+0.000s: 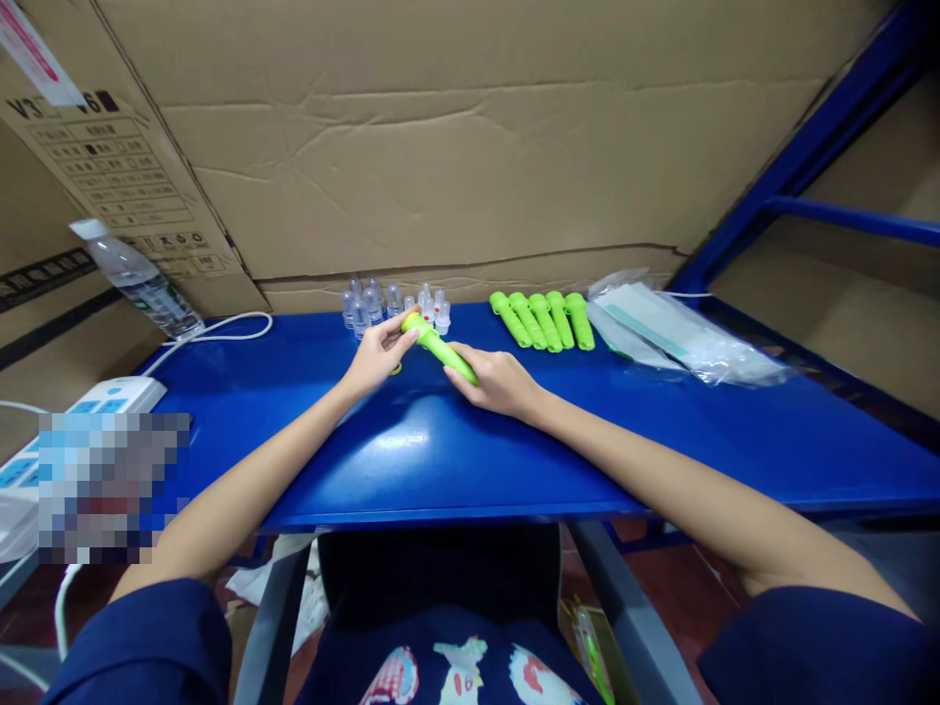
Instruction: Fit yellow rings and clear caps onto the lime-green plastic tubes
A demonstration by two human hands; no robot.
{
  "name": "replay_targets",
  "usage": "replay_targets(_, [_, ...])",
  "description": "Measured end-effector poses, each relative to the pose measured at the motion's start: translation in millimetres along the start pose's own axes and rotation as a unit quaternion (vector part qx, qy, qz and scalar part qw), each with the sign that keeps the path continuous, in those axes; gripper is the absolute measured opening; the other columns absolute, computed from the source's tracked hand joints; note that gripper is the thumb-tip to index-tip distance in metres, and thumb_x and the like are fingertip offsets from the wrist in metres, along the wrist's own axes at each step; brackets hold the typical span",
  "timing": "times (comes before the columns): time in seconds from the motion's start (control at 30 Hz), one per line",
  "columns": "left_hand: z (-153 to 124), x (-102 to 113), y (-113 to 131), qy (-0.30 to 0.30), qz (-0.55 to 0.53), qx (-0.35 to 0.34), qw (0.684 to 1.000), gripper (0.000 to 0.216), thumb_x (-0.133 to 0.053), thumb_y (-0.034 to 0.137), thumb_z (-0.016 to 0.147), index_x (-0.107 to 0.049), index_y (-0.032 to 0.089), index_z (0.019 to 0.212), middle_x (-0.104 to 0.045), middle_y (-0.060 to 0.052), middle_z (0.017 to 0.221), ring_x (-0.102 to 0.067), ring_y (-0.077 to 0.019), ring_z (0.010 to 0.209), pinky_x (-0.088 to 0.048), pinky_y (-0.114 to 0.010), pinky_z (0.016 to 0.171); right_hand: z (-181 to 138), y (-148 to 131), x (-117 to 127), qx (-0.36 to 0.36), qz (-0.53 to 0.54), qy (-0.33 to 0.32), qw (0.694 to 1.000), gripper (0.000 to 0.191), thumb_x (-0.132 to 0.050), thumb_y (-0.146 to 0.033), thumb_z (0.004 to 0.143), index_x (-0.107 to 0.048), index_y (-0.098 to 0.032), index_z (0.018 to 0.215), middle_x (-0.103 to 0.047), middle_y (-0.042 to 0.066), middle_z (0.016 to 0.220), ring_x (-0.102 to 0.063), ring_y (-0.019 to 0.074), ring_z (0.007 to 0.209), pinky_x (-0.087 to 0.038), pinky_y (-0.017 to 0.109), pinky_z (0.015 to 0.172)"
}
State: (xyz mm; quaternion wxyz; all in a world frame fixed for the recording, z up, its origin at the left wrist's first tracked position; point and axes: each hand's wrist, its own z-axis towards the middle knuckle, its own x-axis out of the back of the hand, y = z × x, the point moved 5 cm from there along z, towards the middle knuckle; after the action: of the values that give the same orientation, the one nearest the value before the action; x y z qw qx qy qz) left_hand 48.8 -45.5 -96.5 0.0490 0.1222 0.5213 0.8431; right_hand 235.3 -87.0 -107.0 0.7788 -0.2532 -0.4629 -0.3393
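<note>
A bright green tube-shaped handle [438, 346] lies tilted just above the blue table [441, 441], held at both ends. My left hand [378, 352] pinches its upper left end with fingers closed. My right hand [495, 380] is wrapped round its lower right end. Behind my left hand stands a cluster of several small clear caps [393, 305], some with red dots. To the right, several more green handles [544, 319] lie side by side near the table's back edge.
Clear plastic bags [676, 333] lie at the back right. A water bottle [139, 279] leans at the back left, beside a white power strip [110, 397] and its cable. Cardboard sheets [470, 137] wall the back; a blue rack frame [808, 166] stands right.
</note>
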Motion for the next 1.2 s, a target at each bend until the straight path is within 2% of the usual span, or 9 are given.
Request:
replay_targets(0.13, [-2.2,-3.1,1.0,0.01,0.01,-0.008,1.0,0.08,-0.074,0.067,0.08,-0.065,0.011,0.138,-0.067,-0.017,0.139,-0.064,-0.0336,0.13,-0.05,-0.046,0.113,-1.5,-3.8,-0.1,-0.01,0.012,-0.023,1.0,0.047,-0.046,-0.035,0.102,-0.055,-0.009,0.14,-0.076,0.017,0.119,-0.077,0.0329,0.095,-0.052,0.035,0.072])
replay_targets(0.3, [1.2,-3.5,11.6,0.01,0.058,-0.043,0.997,0.075,-0.068,0.066,0.086,-0.066,0.012,0.138,-0.068,-0.018,0.138,-0.067,-0.0326,0.125,-0.051,-0.045,0.11,2.5,-4.3,5.1,-0.044,0.065,-0.04,0.996,0.045,-0.049,-0.037,0.1,-0.053,-0.011,0.137,-0.077,0.013,0.099,-0.075,0.0306,0.083,-0.048,0.034,0.069])
replay_targets(0.5, [14.9,-2.7,30.6,-0.038,0.126,-0.081,0.988,0.058,-0.065,0.054,0.092,-0.068,0.016,0.135,-0.069,-0.015,0.138,-0.066,-0.032,0.127,-0.049,-0.045,0.111,24.0,2.1,9.8,-0.022,0.227,-0.007,0.974,0.085,-0.06,-0.038,0.093,-0.013,-0.012,0.159,-0.07,0.011,0.102,-0.068,0.0219,0.07,-0.05,0.032,0.066])
replay_targets(0.6, [22.3,-9.1,29.6,-0.087,0.112,-0.066,0.988,0.052,-0.067,0.051,0.091,-0.069,0.016,0.13,-0.071,-0.015,0.133,-0.067,-0.0318,0.123,-0.049,-0.046,0.111,38.5,5.2,8.6,-0.012,0.321,0.018,0.947,0.095,-0.064,-0.038,0.089,-0.007,-0.016,0.161,-0.068,0.015,0.118,-0.069,0.0196,0.075,-0.055,0.034,0.073])
replay_targets(0.7, [31.4,-15.3,21.2,-0.094,0.052,-0.06,0.992,0.049,-0.071,0.049,0.089,-0.067,0.016,0.125,-0.071,-0.016,0.13,-0.065,-0.0314,0.128,-0.049,-0.046,0.111,49.4,6.7,4.2,-0.032,0.338,0.036,0.94,0.09,-0.061,-0.03,0.087,-0.011,-0.018,0.161,-0.071,0.011,0.11,-0.069,0.0193,0.074,-0.056,0.035,0.075])
replay_targets(0.83, [42.7,-18.8,4.9,-0.031,-0.012,-0.06,0.998,0.047,-0.074,0.05,0.088,-0.059,0.018,0.118,-0.066,-0.017,0.129,-0.064,-0.0289,0.127,-0.053,-0.043,0.106,52.4,9.3,-1.3,-0.082,0.323,0.069,0.94,0.077,-0.052,-0.023,0.087,-0.023,-0.018,0.158,-0.072,0.004,0.09,-0.068,0.0193,0.067,-0.055,0.034,0.072])
replay_targets(0.93, [42.5,-22.9,-2.3,-0.012,-0.006,-0.059,0.998,0.045,-0.074,0.051,0.087,-0.059,0.017,0.112,-0.064,-0.016,0.131,-0.067,-0.0264,0.121,-0.055,-0.039,0.102,48.9,12.4,-4.5,-0.09,0.333,0.109,0.932,0.068,-0.054,-0.026,0.087,-0.033,-0.017,0.151,-0.073,0.007,0.096,-0.069,0.0202,0.072,-0.054,0.034,0.073])
replay_targets(1.03, [35.6,-25.9,-4.1,-0.015,0.0,-0.059,0.998,0.043,-0.071,0.055,0.087,-0.061,0.017,0.105,-0.07,-0.014,0.123,-0.07,-0.0244,0.113,-0.054,-0.038,0.102,45.0,16.7,-11.7,-0.091,0.354,0.133,0.921,0.059,-0.058,-0.032,0.086,-0.039,-0.016,0.139,-0.073,0.011,0.105,-0.069,0.0208,0.075,-0.054,0.035,0.074])
replay_targets(1.2, [26.1,-18.5,-4.2,0.024,0.041,-0.075,0.996,0.037,-0.07,0.052,0.088,-0.066,0.016,0.097,-0.074,-0.013,0.117,-0.07,-0.0233,0.11,-0.053,-0.034,0.095,41.2,21.0,-29.1,-0.12,0.423,0.109,0.891,0.052,-0.061,-0.04,0.087,-0.04,-0.018,0.13,-0.072,0.007,0.093,-0.068,0.02,0.073,-0.054,0.033,0.068])
